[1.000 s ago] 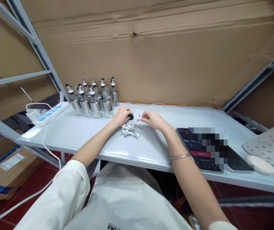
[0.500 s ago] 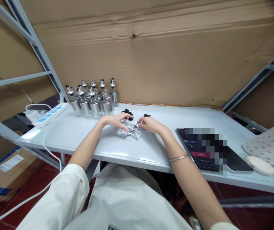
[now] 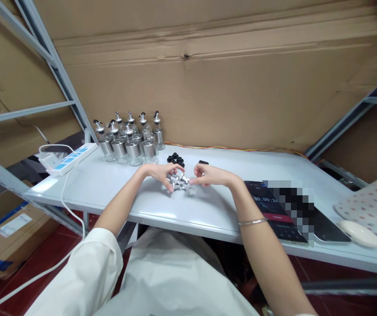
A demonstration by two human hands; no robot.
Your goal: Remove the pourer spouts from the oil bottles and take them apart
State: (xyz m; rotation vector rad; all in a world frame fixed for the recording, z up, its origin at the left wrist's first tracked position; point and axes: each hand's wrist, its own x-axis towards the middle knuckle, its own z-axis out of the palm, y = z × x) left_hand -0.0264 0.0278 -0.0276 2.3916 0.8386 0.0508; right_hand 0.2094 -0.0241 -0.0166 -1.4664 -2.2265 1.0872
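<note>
Several small silver metal parts (image 3: 180, 182) lie in a loose pile on the white table. They resemble the silver spout heads on the bottles, but blur hides their exact shape. My left hand (image 3: 162, 172) arches over the left side of the pile, thumb and fingers spread around it. From the right, my right hand (image 3: 213, 175) reaches in with its thumb at the pile's edge and its forefinger bent away from the thumb. Just behind the pile sits a cluster of small black round pieces (image 3: 175, 159). Another black piece (image 3: 203, 162) lies behind my right hand.
Several glass-and-steel oil bottles (image 3: 133, 151) with pouring spouts stand at the back left. Beside them is a white power strip (image 3: 73, 159) with a cable. A phone showing a timer (image 3: 274, 210), a cream oval object (image 3: 359, 232) and a dotted cloth item (image 3: 372, 204) lie right.
My right hand has shifted slightly right, and its thumb and forefinger have parted from their pinch at a silver part. My left hand stays around the pile. The whole view has tilted a little.
</note>
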